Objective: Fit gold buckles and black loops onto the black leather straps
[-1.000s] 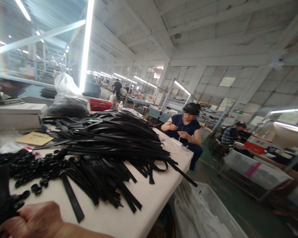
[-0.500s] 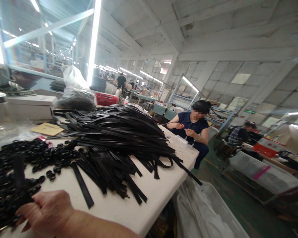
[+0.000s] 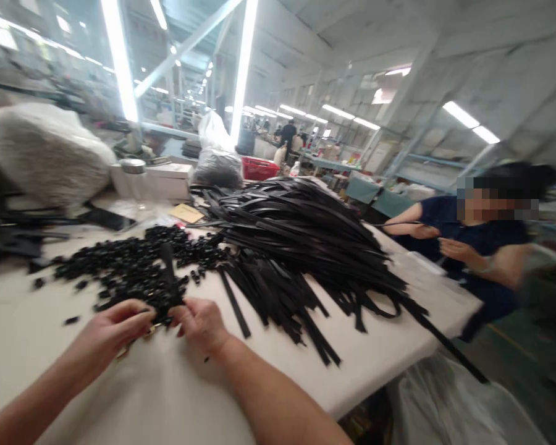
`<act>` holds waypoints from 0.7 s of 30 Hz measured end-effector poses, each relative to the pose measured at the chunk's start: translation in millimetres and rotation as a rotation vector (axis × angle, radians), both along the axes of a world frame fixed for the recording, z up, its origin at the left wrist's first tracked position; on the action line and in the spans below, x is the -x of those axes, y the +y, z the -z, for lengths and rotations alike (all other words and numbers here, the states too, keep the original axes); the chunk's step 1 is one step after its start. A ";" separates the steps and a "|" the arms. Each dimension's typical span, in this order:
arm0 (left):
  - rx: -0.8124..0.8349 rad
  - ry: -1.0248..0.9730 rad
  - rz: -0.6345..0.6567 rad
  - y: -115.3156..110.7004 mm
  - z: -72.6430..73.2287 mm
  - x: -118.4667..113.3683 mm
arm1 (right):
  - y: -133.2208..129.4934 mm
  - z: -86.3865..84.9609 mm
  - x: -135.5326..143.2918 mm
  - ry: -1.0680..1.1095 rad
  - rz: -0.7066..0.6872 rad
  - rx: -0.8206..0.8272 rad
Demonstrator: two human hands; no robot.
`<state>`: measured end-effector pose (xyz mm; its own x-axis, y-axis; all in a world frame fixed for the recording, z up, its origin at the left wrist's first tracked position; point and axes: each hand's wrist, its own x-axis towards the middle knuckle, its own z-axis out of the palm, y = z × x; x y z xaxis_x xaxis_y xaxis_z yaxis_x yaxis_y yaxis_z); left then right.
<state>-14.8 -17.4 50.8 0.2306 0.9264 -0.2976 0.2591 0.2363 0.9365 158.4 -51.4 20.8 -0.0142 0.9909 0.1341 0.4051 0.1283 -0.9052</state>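
Observation:
Both my hands meet low over the table, in front of a heap of small black loops (image 3: 120, 262). A short black strap (image 3: 167, 262) stands up between them, its lower end at my right hand (image 3: 202, 322), whose fingers are closed on it. My left hand (image 3: 126, 322) is closed in a pinch just left of the strap. What it grips is too small and blurred to name. Something small and gold-coloured (image 3: 149, 332) shows beneath its fingertips. Right of my hands lies a large pile of black straps (image 3: 301, 228), with one loose strap (image 3: 234, 301) apart on the tabletop.
A co-worker (image 3: 477, 247) sits at the table's right end, hands raised. Toward the back are a yellow card (image 3: 186, 213), a glass jar (image 3: 136, 185), a filled plastic bag (image 3: 219, 164) and a red basket (image 3: 259, 167). A plastic-lined bin (image 3: 458, 402) stands below the right edge.
My view has swung left, so the table and piles appear farther right. My left hand has come into sight beside the right one. The strap is still upright at my right hand.

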 end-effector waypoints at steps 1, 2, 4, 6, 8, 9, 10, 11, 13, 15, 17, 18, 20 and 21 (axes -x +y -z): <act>0.037 -0.109 0.048 -2.5 -2.5 -2.2 | -1.3 -3.2 0.4 -0.011 0.033 -0.013; 0.043 -0.171 0.045 -3.2 -3.3 -4.1 | -1.2 -4.9 -0.3 0.016 0.025 -0.028; 0.050 -0.292 0.003 0.7 0.2 -5.4 | 3.0 -3.2 -3.6 0.086 -0.026 -0.045; 0.048 -0.425 -0.045 6.9 6.3 -3.2 | 8.1 1.6 -6.5 0.094 -0.075 -0.064; 0.059 -0.500 -0.084 9.8 10.3 -0.6 | 9.1 4.0 -7.6 0.071 -0.101 -0.086; 0.071 -0.518 -0.095 9.8 11.2 0.1 | 8.1 3.9 -7.6 0.055 -0.105 -0.092; 0.083 -0.531 -0.101 9.3 11.6 0.5 | 6.6 3.3 -7.4 0.043 -0.111 -0.093; 0.096 -0.541 -0.100 8.6 11.9 0.5 | 5.2 2.5 -7.1 0.033 -0.114 -0.092; 0.125 -0.541 -0.081 7.5 12.7 0.1 | 3.6 1.8 -6.3 0.020 -0.120 -0.088; 0.141 -0.539 -0.061 7.3 14.4 -0.5 | 3.6 2.5 -5.6 0.015 -0.126 -0.089; 0.143 -0.553 -0.047 7.7 16.4 -1.0 | 4.1 3.8 -5.0 0.016 -0.132 -0.086; 0.144 -0.569 -0.041 7.9 17.1 -1.4 | 4.3 4.3 -4.6 0.016 -0.136 -0.082; 0.153 -0.603 -0.041 7.9 17.7 -2.3 | 3.9 4.8 -3.8 0.016 -0.149 -0.071; 0.157 -0.613 -0.042 7.8 17.7 -2.9 | 3.5 4.8 -3.4 0.013 -0.157 -0.066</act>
<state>-12.0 -9.6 33.1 0.3665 0.8945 -0.2559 -0.3263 0.3811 0.8650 161.9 -47.9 16.0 -0.1656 0.9656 0.2003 0.3641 0.2486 -0.8976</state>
